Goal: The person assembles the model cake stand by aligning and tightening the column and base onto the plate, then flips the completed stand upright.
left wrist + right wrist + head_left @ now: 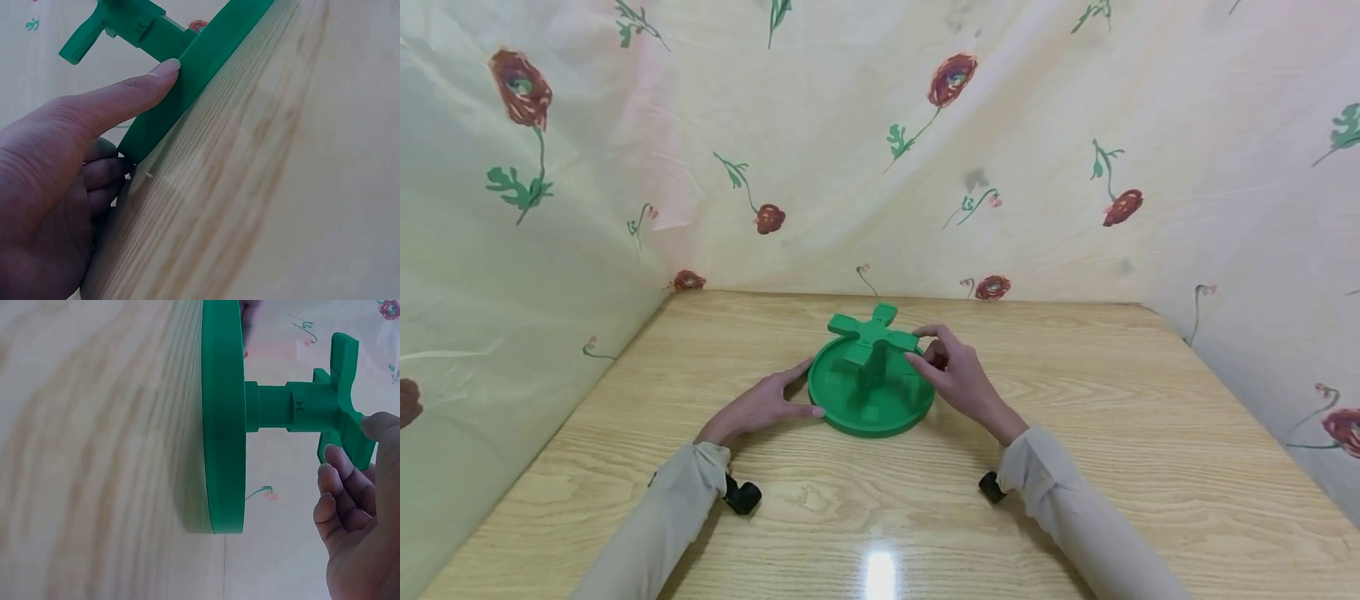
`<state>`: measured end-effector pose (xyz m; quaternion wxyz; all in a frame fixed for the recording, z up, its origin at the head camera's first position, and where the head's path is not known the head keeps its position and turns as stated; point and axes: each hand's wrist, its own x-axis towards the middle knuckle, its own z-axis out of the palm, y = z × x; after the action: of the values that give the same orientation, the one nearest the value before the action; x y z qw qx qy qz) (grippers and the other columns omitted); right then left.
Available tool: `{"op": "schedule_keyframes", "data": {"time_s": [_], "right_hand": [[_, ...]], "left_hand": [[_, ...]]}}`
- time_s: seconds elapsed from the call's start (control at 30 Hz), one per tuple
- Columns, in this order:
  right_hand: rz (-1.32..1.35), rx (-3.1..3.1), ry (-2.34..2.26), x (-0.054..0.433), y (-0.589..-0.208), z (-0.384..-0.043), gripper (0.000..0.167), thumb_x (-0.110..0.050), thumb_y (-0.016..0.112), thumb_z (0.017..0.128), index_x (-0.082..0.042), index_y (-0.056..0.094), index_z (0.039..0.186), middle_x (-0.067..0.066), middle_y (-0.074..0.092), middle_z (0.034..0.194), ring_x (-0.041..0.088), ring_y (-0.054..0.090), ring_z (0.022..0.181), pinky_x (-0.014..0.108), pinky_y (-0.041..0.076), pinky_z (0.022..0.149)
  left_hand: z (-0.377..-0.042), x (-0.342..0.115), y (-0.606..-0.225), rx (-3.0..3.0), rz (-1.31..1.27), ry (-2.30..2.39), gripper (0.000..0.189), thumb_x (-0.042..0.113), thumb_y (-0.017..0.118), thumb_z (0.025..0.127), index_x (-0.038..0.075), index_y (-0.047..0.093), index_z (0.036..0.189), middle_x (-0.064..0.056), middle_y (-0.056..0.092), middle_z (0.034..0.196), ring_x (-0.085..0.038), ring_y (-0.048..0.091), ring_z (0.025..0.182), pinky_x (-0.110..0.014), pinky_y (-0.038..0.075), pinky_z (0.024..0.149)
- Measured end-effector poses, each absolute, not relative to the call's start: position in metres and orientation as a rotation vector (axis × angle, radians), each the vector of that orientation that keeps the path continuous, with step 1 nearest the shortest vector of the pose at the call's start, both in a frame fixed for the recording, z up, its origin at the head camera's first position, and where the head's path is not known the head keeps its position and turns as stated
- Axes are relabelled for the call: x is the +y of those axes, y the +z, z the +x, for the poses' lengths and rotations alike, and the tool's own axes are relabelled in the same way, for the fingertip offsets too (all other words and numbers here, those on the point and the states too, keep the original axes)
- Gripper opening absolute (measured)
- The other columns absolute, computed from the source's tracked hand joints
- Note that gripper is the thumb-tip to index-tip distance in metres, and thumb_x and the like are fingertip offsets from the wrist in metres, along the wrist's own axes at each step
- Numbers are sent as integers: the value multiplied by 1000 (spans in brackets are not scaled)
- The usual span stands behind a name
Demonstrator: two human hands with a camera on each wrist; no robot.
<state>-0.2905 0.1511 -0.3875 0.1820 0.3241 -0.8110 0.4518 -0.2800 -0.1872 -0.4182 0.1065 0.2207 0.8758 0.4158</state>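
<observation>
A round green tray-like base with a low rim lies flat on the table. From its middle rises a green stem marked 34, topped by a green four-armed cross piece. My left hand holds the base at its left side, the thumb pressed to the rim's outer wall and the other fingers farther round the edge. With thumb and fingers, my right hand pinches the right-hand arm of the cross, above the base. In the right wrist view the cross stands level on the upright stem.
The wood-grain table extends around the base on all sides. Behind it and at both sides hangs a pale sheet printed with red flowers. Black wrist devices show beside both sleeves.
</observation>
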Motion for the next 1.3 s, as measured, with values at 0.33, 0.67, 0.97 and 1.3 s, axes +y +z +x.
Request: {"op": "schedule_keyframes", "data": {"time_s": [0.33, 0.67, 0.97, 1.3], "right_hand": [[950, -2271, 1243, 150, -389, -286, 30, -2, 72, 97, 0, 59, 124, 0, 60, 74, 14, 52, 63, 24, 46, 57], [943, -2270, 1259, 149, -387, -279, 28, -2, 73, 97, 1, 61, 122, 2, 61, 75, 15, 52, 63, 24, 45, 57], [934, -2259, 1249, 146, -385, -276, 28, -1, 73, 96, 2, 62, 121, 0, 61, 75, 15, 52, 63, 24, 45, 57], [912, -2276, 1216, 145, -387, -277, 25, 0, 73, 95, 3, 62, 118, -2, 59, 75, 12, 50, 62, 22, 43, 55]], "left_hand": [[-280, -188, -419, 2578, 645, 1224, 101, 45, 79, 92, 8, 20, 166, -17, 24, 168, -37, 18, 155, -58, 19, 122], [-279, -188, -419, 2576, 640, 1226, 102, 45, 79, 91, 8, 20, 166, -17, 23, 168, -37, 18, 155, -58, 19, 122], [-280, -188, -420, 2581, 645, 1224, 101, 44, 79, 92, 8, 21, 166, -17, 24, 168, -36, 18, 155, -57, 20, 122], [-280, -189, -420, 2585, 635, 1217, 101, 45, 79, 92, 10, 21, 166, -17, 25, 168, -37, 19, 154, -58, 20, 121]]}}
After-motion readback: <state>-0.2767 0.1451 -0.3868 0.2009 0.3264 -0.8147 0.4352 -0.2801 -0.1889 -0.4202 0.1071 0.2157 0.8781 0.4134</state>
